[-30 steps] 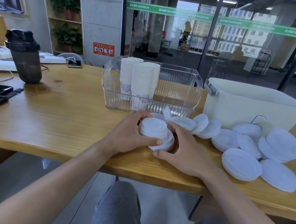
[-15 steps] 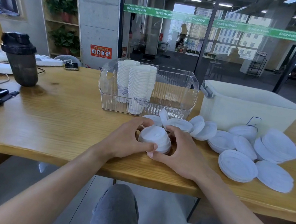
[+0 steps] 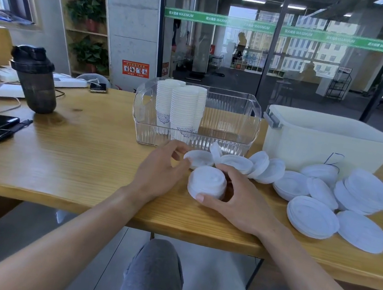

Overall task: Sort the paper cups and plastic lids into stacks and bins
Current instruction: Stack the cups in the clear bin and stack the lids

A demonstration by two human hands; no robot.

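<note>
wood table [image 3: 79, 152], lids [image 3: 312, 216], 2 bins [image 3: 331, 144], shaker [image 3: 34, 79]

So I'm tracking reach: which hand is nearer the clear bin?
Left. The left hand sits just before the clear bin; the right hand lies farther back.

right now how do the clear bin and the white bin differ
The clear ribbed bin is see-through and holds stacks of paper cups; the white bin is opaque, so its contents cannot be seen. The white bin has a grey latch and a pen mark on its front; the clear bin has neither. Both sit open-topped at the back of the wooden table.
</note>
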